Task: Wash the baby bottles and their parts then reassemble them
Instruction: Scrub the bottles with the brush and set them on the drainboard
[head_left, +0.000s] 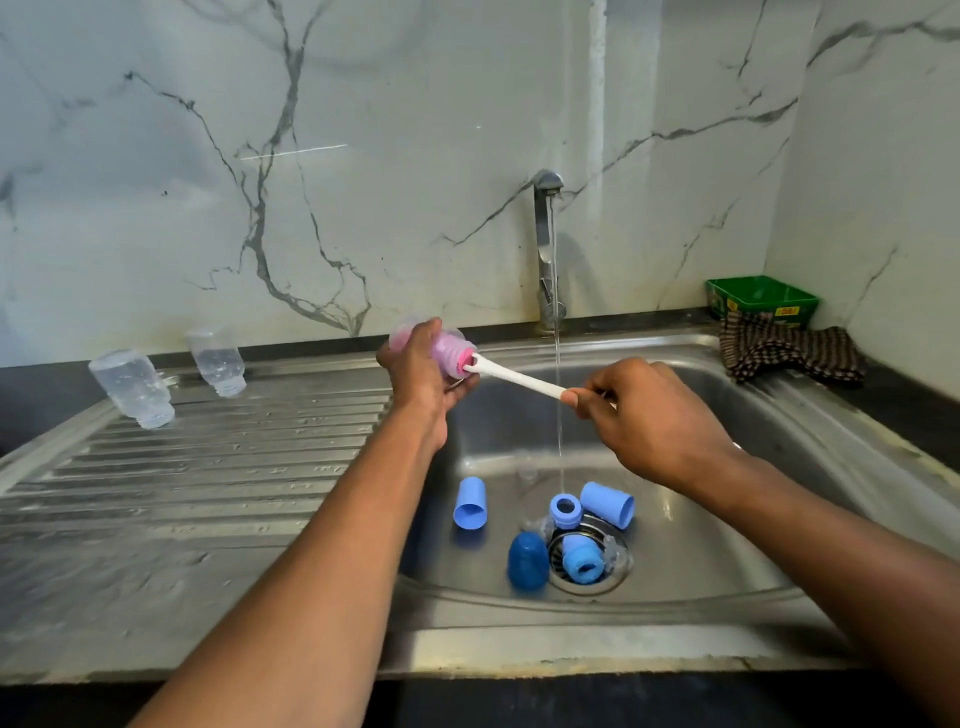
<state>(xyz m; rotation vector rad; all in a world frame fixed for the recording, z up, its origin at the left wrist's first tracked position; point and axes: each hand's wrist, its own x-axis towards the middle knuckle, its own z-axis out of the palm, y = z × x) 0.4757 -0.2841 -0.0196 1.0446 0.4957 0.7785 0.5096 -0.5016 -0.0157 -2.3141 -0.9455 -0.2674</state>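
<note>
Head view, all placed from the tap (548, 249): just left of the running stream and above the sink (727, 613) basin, left hand (421, 374) wrapped round a clear baby bottle (447, 353), fingers curled over its body; just right of the stream, right hand (639, 410) pinching the white handle of the bottle brush (514, 376) between thumb and curled fingers. Pink brush head buried inside the bottle, handle sticking out of the mouth. Long axis of the bottle near level, base up-left, away from the tap, mouth toward the stream and slightly down; brush handle running on along the same line. To scrub well, probably best to keep handle and bottle in line, twist while pushing to the base, hold firm near the neck against slipping on wet plastic, then tip the mouth under the stream to rinse. Far left of the tap, on the ribbed drainboard, two clear bottles (132, 387) mouth down. Below the tap, round the drain, blue caps and collars (566, 512) awaiting washing.
</note>
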